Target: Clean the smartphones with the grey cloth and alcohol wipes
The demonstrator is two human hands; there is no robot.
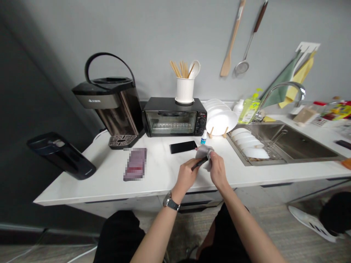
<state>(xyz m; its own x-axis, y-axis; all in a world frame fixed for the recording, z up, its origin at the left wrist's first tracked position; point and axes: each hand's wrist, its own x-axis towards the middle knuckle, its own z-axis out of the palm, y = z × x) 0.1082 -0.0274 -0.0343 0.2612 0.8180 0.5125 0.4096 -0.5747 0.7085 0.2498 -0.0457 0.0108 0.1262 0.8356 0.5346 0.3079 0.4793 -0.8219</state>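
Above the counter's front half, my left hand is closed round a thin dark slab, seen nearly edge-on, so I cannot tell its exact kind. My right hand pinches a light grey cloth against the slab's far end. The cloth hides part of the slab and some fingertips. Just beyond my hands a black smartphone lies flat, screen up. A small white spray bottle with a blue label stands upright to the right of the phone.
A toaster oven carries a white utensil cup. Left are a water dispenser, a dark tilted canister and a blurred purple item. Right are racked plates and a sink holding bowls. Another person's shoe shows at right.
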